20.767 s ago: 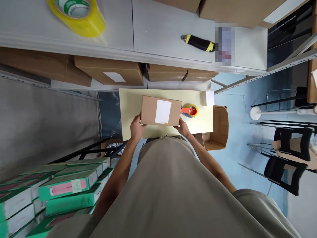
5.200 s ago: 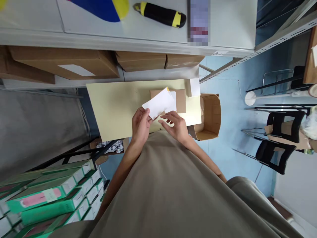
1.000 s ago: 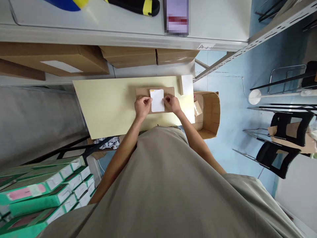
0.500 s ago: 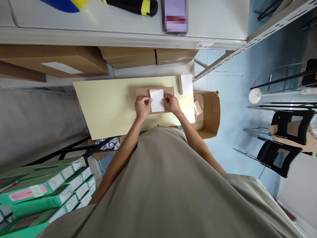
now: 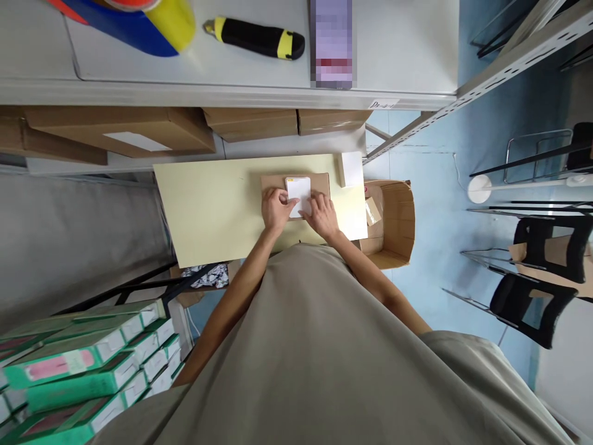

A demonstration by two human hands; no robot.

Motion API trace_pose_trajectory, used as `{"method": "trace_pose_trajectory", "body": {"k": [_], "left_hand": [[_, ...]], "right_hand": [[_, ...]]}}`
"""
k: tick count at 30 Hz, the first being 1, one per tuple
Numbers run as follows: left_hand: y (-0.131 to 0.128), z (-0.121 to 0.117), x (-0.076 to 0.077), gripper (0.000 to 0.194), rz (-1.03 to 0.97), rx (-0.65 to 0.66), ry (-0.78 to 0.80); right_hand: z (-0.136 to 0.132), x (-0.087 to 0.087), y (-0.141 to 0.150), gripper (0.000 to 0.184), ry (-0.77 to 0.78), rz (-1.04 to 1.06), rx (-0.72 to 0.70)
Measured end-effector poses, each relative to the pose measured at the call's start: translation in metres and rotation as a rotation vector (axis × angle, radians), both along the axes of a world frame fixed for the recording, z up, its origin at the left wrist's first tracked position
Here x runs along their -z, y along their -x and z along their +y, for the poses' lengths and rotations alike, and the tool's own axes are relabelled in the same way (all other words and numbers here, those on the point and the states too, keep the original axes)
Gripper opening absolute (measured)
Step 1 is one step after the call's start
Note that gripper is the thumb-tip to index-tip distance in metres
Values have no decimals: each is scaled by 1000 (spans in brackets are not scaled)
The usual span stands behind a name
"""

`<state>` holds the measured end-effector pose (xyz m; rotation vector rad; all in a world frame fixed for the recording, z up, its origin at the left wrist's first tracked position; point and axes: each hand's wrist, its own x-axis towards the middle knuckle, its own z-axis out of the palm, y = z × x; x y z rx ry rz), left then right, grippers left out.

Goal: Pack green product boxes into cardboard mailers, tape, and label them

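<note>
On the pale yellow tabletop [image 5: 213, 210] lies a flat brown cardboard box [image 5: 319, 180]. A white rectangular label [image 5: 299, 188] with a small yellow mark at its top left corner rests over the middle of it. My left hand [image 5: 276, 210] is at the label's left edge, fingers curled, thumb across the lower part. From the other side my right hand [image 5: 322, 215] lies over the box and the label's right edge, fingers stretched out, thumb near the lower corner. Whether the label is stuck down cannot be made out.
A white box [image 5: 351, 170] stands at the table's right end, beside an open carton [image 5: 397, 222] on the floor. Behind is a shelf with a utility knife [image 5: 254, 38] and cartons [image 5: 252, 122]. Green boxes [image 5: 83, 377] are stacked at left; black chairs [image 5: 528, 303] stand right.
Both hands have gone from pinching the label's side edges to resting thumbs and fingers on its lower part. The whole view has shifted slightly down and to the right.
</note>
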<state>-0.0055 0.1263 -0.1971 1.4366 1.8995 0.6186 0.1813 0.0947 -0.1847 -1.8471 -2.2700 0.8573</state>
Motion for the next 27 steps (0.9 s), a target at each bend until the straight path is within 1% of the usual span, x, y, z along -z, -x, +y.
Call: {"method": "trace_pose_trajectory", "body": {"k": [2,4,6,9,11,13,15,18,19,21,23,24,27], "left_hand": [[-2,1,0,19,20,6,-10],[-3,3,2,19,24,-18,1],[-4,6,5,18,28,-70,18],[-4,10,11,17,37,-120,26],[-3,10,13,15,44,-113,30],[-2,9,13,16,51,-85,48],[-1,6,11,23,53,-47,72],[5,1,8,39,48,26,53],[8,-1,7,45,55,75,29],[14,-2,5,55,98,215,-11],[19,-2,4,61,167,346,-9],[21,-2,4,62,201,390,3],[21,-4,3,67,276,452,26]], "right_hand": [[-9,1,4,66,5,22,-116],[-9,4,9,71,6,25,-162],[0,8,15,77,-4,8,-147],[22,15,28,81,-22,-9,-99],[34,17,38,80,-31,-15,-64],[39,18,46,76,-37,-32,-45],[36,15,49,72,-40,-50,-76],[22,11,46,70,-34,-57,-183],[16,10,44,70,-31,-55,-210],[4,9,38,71,-24,-45,-239],[-4,9,31,72,-20,-30,-239],[-6,10,28,73,-19,-25,-226],[0,13,20,77,-29,-25,-129]]}}
